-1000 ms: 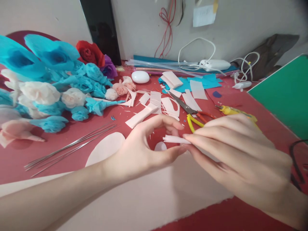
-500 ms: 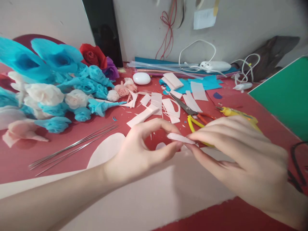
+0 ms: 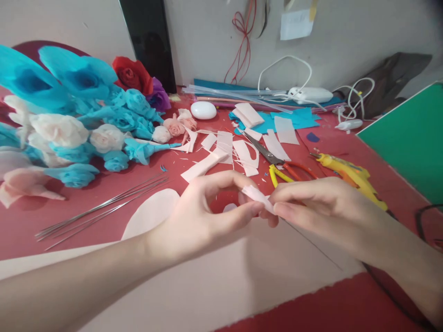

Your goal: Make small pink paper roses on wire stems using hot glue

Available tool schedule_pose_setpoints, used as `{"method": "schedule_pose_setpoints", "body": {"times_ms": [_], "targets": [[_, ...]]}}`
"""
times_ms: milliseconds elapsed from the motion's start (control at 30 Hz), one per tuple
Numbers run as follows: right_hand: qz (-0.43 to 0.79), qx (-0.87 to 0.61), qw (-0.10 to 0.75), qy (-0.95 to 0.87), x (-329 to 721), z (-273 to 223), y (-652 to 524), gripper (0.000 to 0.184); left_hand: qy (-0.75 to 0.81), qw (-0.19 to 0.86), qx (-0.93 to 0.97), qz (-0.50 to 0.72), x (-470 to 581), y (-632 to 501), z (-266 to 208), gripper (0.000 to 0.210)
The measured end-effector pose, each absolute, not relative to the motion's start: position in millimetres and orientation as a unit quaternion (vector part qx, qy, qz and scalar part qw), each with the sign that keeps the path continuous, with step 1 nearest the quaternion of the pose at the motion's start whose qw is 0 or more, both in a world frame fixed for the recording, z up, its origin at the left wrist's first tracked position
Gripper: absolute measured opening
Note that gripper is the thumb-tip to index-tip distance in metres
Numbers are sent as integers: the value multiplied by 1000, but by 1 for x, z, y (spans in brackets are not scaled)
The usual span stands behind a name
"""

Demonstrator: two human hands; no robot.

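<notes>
A small rolled strip of pale pink crepe paper [image 3: 258, 197] is pinched between both hands above a large pink paper sheet [image 3: 207, 286]. My left hand [image 3: 207, 216] closes thumb and fingers on its upper end. At its lower end, my right hand [image 3: 308, 207] presses it between thumb and fingers. From there a thin wire [image 3: 314, 245] slants down to the right over the sheet. Whether the right fingers also grip the wire is hidden. Beyond the hands lie scissors [image 3: 275, 159] with red handles and yellow-handled pliers [image 3: 277, 175], partly covered by my right hand.
Paper flowers [image 3: 62, 131] in blue, white, pink, red and purple crowd the left. Several loose wires [image 3: 104, 210] lie before them. Pink paper scraps [image 3: 224, 145] litter the middle. A yellow glue gun [image 3: 353, 177] and a green board [image 3: 408, 133] are at right.
My right hand has turned and lowered around the paper's end, and the wire now shows below it. The rolled paper tilts more steeply. My left hand stays nearly in place.
</notes>
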State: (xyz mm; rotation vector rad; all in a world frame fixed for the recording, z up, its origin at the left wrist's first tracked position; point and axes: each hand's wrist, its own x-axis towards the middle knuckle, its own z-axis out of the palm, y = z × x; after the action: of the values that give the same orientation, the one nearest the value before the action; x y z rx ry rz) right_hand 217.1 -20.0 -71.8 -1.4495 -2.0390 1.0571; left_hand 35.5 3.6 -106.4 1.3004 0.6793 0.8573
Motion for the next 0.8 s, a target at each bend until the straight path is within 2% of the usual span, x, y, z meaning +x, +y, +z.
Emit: {"method": "schedule_pose_setpoints", "body": {"times_ms": [200, 433, 633, 800], "targets": [[372, -532, 202, -733, 216, -73, -22, 21, 322, 657, 576, 365, 34, 5, -107, 5], [324, -535, 254, -738, 211, -74, -26, 13, 339, 668, 548, 371, 34, 1, -102, 13], [249, -502, 314, -767, 206, -69, -29, 12, 344, 651, 557, 384, 34, -7, -101, 6], [181, -470, 351, -789, 201, -69, -33, 10, 371, 636, 561, 378, 36, -9, -99, 10]]}}
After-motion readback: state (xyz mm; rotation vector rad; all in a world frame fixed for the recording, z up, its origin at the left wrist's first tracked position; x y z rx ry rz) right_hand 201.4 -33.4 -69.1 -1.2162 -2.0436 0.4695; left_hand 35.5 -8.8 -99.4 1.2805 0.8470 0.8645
